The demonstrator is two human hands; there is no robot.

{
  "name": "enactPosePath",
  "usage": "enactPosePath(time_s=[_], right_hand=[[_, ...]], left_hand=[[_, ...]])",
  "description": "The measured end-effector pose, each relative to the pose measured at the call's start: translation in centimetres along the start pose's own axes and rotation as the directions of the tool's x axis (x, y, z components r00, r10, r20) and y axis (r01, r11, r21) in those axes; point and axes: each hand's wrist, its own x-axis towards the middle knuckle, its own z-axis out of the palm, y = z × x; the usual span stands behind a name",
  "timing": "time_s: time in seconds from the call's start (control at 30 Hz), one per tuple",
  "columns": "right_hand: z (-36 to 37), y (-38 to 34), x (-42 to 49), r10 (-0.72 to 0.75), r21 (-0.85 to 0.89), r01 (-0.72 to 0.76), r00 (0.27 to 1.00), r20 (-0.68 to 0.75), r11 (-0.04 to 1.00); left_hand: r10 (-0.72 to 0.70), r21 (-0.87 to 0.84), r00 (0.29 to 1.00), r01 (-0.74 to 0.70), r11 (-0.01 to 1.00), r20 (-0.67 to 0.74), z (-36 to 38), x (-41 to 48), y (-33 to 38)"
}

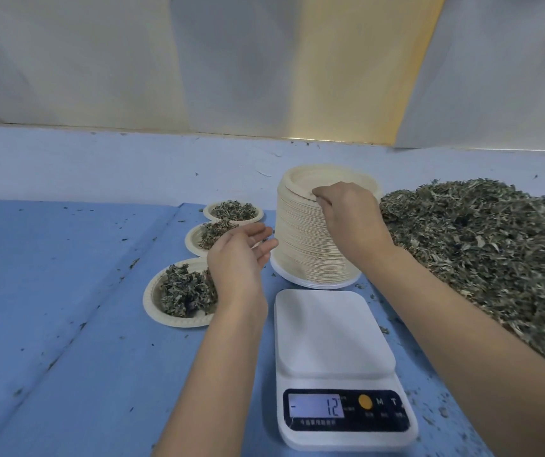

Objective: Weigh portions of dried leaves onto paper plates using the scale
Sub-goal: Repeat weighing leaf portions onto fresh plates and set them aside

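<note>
Inspector: Leaves?
Me: Crumbled grey-green leaf heap (482, 245), right of the ribbed paper-plate stack (307, 249); smooth white scale (330, 338) just before it, reading −12.
Inspector: Hands?
Me: My right hand (347, 209) pinches the rim of the top plate (330, 175); my left hand (241, 255) hangs, fingers nearly straight, holding nothing.

My white scale (330, 338) sits bare near the tabletop's (66, 291) front edge, reading -12. The tall plate stack (310, 245) stands just behind it, with three filled plates (152, 301) to its left and the leaf heap (478, 245) to its right.

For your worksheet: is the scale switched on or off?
On: the scale has its display lit, reading minus 12.
</note>
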Motion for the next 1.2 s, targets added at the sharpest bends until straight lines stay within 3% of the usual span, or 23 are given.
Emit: enactPosePath(time_s=[0.13,0.27,0.4,0.63,0.73,0.83,0.87,0.93,1.0,1.1,1.2], right_hand=[[-0.6,-0.9,-0.6,-0.094,0.074,0.109,0.981,-0.172,0.991],[-1.3,-3.2,-2.7,-0.276,0.080,0.316,0.907,-0.319,0.945],[-0.8,-3.8,-5.3,-0.327,0.073,0.370,0.884,-0.333,0.926],[-0.8,-3.7,-8.5,-0.357,0.079,0.400,0.878,-0.318,0.913],[-1.7,-3.4,-8.9,-0.189,0.279,0.291,0.921,-0.341,0.915],[-3.0,-2.1,-9.0,0.200,0.489,-0.039,0.938,-0.282,0.871],[-3.2,-1.3,-9.1,0.337,0.564,-0.156,0.912,-0.232,0.811],[-3.5,0.2,-9.2,0.551,0.749,-0.332,0.833,-0.053,0.573],[-3.7,0.9,-9.6,0.636,0.841,-0.392,0.768,0.076,0.372],[-3.9,1.4,-10.3,0.683,0.844,-0.414,0.726,0.080,0.342],[-3.7,1.8,-10.5,0.713,0.871,-0.392,0.697,0.071,0.296]], left_hand=[[-0.026,0.076,0.997,0.020,0.997,0.075,0.0,0.1,0.0],[-0.058,0.104,0.986,0.042,0.994,0.156,0.2,0.0,0.4],[0.040,0.070,0.992,-0.048,0.996,0.117,-0.2,0.2,1.0],[0.127,0.225,0.981,-0.159,0.961,0.146,-1.2,0.5,1.8],[0.152,0.304,0.977,-0.193,0.933,0.151,-1.5,0.7,1.9],[0.114,0.392,0.970,-0.192,0.900,0.214,-1.8,0.6,2.1],[0.083,0.427,0.965,-0.186,0.885,0.250,-1.9,0.5,2.2],[0.016,0.477,0.948,-0.174,0.862,0.317,-1.9,0.2,2.3],[-0.026,0.535,0.932,-0.184,0.825,0.361,-1.9,0.0,2.3],[-0.032,0.631,0.928,-0.228,0.741,0.372,-2.0,-0.2,2.7],[-0.061,0.704,0.951,-0.181,0.687,0.304,-2.2,-0.1,3.0]])
